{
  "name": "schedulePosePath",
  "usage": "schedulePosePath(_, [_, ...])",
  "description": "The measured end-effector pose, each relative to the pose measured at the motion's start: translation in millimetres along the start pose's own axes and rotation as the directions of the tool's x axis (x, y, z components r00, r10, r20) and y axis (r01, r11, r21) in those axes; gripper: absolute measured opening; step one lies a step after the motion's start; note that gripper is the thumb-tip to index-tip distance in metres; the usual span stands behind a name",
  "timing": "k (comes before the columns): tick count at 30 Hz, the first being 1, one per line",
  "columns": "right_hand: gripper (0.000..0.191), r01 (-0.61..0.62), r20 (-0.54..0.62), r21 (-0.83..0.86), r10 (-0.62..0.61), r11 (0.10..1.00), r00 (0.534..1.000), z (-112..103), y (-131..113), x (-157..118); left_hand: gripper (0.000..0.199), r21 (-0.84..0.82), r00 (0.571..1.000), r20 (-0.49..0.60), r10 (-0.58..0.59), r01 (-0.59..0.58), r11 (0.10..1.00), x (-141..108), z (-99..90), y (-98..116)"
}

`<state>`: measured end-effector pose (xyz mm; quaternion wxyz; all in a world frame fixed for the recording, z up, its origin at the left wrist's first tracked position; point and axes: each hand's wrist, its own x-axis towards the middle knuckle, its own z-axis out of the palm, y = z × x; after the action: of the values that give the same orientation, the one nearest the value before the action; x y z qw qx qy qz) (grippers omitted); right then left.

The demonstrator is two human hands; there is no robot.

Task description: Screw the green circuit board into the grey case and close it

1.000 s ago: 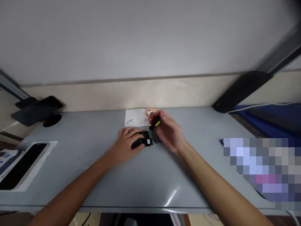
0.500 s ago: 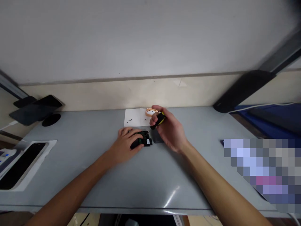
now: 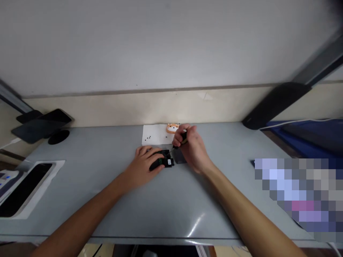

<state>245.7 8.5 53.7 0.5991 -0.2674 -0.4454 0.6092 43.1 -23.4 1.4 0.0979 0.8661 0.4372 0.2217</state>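
A small black device with green circuit board parts and a white label [image 3: 168,162] lies on the grey table. My left hand [image 3: 143,166] grips it from the left, fingers over its top. In my right hand [image 3: 194,148] is a black and yellow screwdriver [image 3: 183,137], its shaft slanting down to the device. A dark grey block [image 3: 179,157] sits beside the device, partly behind my right hand. Beyond them lies a white paper [image 3: 157,134] with several tiny dark screws [image 3: 148,137] and an orange and white animal-faced item [image 3: 173,128].
A phone [image 3: 26,189] lies on white paper at the left. Behind it, a black tablet-like device [image 3: 43,125] stands on a round base. A black stand [image 3: 276,105] rises at the back right. A blurred-out object [image 3: 297,194] covers the right edge.
The fingers of my right hand have shifted around the screwdriver handle, and less of the handle shows. My left hand and the device look the same.
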Motion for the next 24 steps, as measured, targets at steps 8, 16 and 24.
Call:
schedulePosePath(8, [0.019,-0.095,0.061,0.041,0.092,0.995,0.994,4.4,-12.7,-7.2,0.023,0.001,1.000,0.002,0.015,-0.015,1.000,-0.1,-0.2,-0.1])
schedulePosePath(16, [0.032,-0.044,-0.024,-0.012,0.044,0.999,0.999,3.4,-3.1,-4.6,0.023,0.005,1.000,-0.003,0.015,-0.015,1.000,0.0,0.1,-0.1])
schedulePosePath(24, [0.028,-0.132,0.017,0.126,0.131,0.983,0.991,2.2,-11.0,0.3,0.022,0.023,1.000,-0.006,0.018,-0.018,1.000,0.2,0.2,0.2])
